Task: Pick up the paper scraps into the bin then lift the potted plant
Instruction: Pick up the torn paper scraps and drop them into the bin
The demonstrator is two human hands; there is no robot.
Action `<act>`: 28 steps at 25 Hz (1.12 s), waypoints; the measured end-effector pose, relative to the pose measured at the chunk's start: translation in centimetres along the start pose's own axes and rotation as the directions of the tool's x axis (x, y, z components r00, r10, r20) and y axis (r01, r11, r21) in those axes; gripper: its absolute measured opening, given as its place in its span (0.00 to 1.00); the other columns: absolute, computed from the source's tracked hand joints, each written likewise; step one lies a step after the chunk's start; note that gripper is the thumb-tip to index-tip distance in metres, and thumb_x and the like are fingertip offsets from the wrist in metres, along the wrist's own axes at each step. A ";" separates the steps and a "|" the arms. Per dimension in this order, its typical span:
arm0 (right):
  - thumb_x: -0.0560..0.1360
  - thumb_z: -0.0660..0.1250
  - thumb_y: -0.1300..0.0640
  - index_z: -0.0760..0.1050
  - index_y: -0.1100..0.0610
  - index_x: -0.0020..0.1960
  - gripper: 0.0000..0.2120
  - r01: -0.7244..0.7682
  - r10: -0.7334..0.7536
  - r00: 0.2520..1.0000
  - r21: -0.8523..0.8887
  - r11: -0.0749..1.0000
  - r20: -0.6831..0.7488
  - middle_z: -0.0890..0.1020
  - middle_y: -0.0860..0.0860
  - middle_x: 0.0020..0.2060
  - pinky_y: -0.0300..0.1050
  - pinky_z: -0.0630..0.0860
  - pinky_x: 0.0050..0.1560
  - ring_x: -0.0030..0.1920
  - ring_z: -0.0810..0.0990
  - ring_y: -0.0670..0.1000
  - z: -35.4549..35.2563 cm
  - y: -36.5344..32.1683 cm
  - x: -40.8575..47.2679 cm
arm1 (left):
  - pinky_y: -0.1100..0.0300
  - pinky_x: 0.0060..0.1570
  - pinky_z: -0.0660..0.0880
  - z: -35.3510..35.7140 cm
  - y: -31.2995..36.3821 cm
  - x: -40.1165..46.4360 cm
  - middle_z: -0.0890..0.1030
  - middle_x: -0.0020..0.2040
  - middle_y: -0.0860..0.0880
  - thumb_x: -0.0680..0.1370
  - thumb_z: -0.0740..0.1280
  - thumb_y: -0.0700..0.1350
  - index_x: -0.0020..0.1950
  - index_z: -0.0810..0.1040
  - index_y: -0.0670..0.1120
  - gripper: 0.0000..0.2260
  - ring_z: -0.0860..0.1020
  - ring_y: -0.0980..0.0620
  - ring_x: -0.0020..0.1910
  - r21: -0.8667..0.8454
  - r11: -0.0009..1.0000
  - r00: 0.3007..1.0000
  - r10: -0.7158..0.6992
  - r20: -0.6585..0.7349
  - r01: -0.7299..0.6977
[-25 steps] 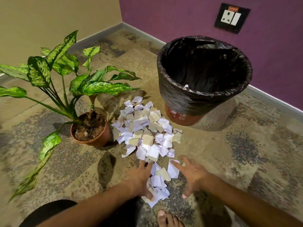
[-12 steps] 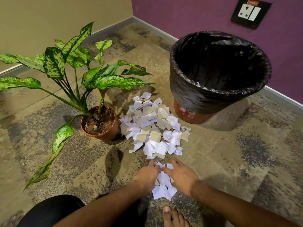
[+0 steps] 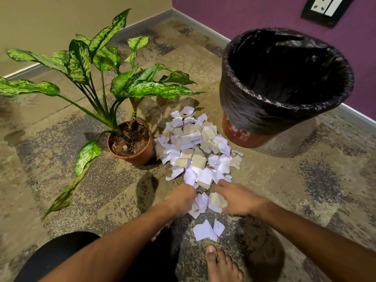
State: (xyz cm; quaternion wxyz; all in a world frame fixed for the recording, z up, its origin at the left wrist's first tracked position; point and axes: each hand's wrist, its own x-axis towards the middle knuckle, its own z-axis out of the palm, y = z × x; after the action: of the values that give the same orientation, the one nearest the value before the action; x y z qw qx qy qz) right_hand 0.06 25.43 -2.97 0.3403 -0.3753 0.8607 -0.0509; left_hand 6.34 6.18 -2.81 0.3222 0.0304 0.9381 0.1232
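A pile of white and beige paper scraps (image 3: 195, 147) lies on the carpet between the potted plant (image 3: 132, 145) and the bin (image 3: 240, 98), which is lined with a black bag. At the pile's near edge, my left hand (image 3: 180, 197) and my right hand (image 3: 236, 199) press toward each other. They squeeze a small bunch of scraps (image 3: 209, 202) between the fingers. Two loose scraps (image 3: 207, 231) lie on the floor just below the hands. The plant has long speckled green leaves in a brown pot.
My bare foot (image 3: 221, 265) rests on the carpet just below the loose scraps, and my knee in black cloth (image 3: 53, 257) is at bottom left. A wall socket (image 3: 325, 7) sits on the purple wall behind the bin. Walls meet in a corner at the back.
My hands swept together from either side of the near scraps and closed on a bunch. They have shifted toward the pile, leaving two scraps behind on the floor.
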 end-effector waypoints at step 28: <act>0.69 0.71 0.65 0.80 0.59 0.46 0.06 0.113 -0.148 0.733 -0.095 0.989 -0.664 0.78 0.54 0.49 0.41 0.73 0.39 0.40 0.80 0.57 -10.6 -5.3 -0.6 | 0.54 0.55 0.75 0.1 -0.3 -0.2 0.80 0.57 0.42 0.76 0.59 0.31 0.63 0.74 0.43 0.17 0.78 0.42 0.57 -0.084 0.996 0.997 -0.004 -0.072 -0.003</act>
State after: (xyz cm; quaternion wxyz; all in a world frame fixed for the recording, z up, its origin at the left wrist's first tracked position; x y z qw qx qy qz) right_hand -3.04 20.31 7.28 -0.0048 -0.3994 0.8979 -0.1852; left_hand 6.51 5.88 -2.85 0.2890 0.0121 0.9432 0.1637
